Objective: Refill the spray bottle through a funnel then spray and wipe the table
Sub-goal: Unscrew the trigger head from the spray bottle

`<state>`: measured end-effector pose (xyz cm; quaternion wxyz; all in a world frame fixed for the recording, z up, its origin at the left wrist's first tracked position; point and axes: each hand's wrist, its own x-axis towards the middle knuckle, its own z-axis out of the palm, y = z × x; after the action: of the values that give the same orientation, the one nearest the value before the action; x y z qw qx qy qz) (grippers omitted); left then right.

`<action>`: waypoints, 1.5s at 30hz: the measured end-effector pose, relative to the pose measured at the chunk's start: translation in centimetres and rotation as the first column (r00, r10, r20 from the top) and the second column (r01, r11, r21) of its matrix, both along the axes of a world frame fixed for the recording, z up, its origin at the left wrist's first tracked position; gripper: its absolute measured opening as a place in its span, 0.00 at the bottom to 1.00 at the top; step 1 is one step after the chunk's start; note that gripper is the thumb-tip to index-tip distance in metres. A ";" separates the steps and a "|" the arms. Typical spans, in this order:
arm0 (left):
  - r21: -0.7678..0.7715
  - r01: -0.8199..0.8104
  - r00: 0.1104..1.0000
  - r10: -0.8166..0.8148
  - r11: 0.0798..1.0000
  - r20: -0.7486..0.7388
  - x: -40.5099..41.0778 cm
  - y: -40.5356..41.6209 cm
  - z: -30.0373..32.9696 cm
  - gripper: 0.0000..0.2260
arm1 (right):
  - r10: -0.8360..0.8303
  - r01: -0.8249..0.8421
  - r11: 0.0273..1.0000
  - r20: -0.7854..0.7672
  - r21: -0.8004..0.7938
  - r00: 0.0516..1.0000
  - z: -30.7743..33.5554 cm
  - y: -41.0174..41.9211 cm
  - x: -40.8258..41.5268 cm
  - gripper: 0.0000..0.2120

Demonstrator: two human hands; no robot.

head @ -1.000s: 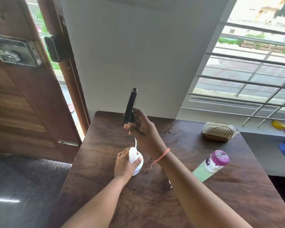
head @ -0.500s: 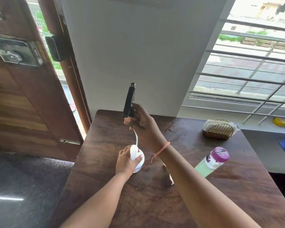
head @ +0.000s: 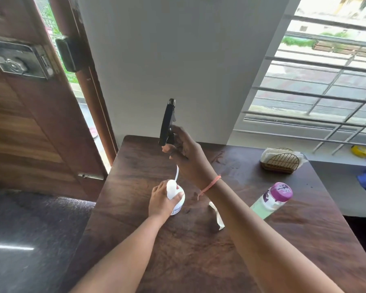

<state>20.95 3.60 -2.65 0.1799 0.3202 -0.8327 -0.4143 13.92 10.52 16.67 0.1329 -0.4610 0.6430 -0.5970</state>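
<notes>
Left hand [head: 162, 203], fingers wrapped round the white spray bottle [head: 176, 197] standing on the counter [head: 199, 250]. Right hand [head: 188, 157], fingers gripping the black sprayer head [head: 167, 121] lifted above it (tube [head: 176, 173] trailing into the neck). Beside the right forearm: green bottle with purple cap [head: 273, 198], white funnel [head: 217, 214]; farther back, wire basket [head: 280, 162].

White spray bottle [head: 178, 199] upright on table; black trigger head [head: 167, 122] lifted above, tube [head: 176, 173] trailing into neck.
</notes>
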 end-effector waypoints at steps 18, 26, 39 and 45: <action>0.020 -0.005 1.000 0.005 1.000 -0.014 -0.5 -0.4 -0.5 0.13 | -0.015 0.015 0.998 0.010 -0.064 1.000 0.1 0.5 -0.7 0.18; 0.005 -0.010 1.000 0.010 1.000 -0.011 -1.2 -1.2 -0.9 0.16 | -0.059 0.079 0.980 0.111 -0.183 0.992 0.9 1.4 -2.6 0.15; -0.030 -0.087 0.996 0.087 0.996 -0.007 -2.9 -2.0 -1.3 0.23 | -0.172 0.208 0.935 0.146 -0.287 0.974 1.9 3.7 -7.8 0.10; -0.031 -0.092 0.996 0.092 0.995 -0.010 -3.1 -2.0 -1.4 0.16 | -0.467 0.563 0.784 0.351 -0.260 0.812 -0.5 4.0 -9.8 0.09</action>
<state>17.86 1.65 -4.06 0.2072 0.3538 -0.8227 -0.3939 4.09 14.57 16.15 -0.0360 -0.1970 0.6033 -0.7720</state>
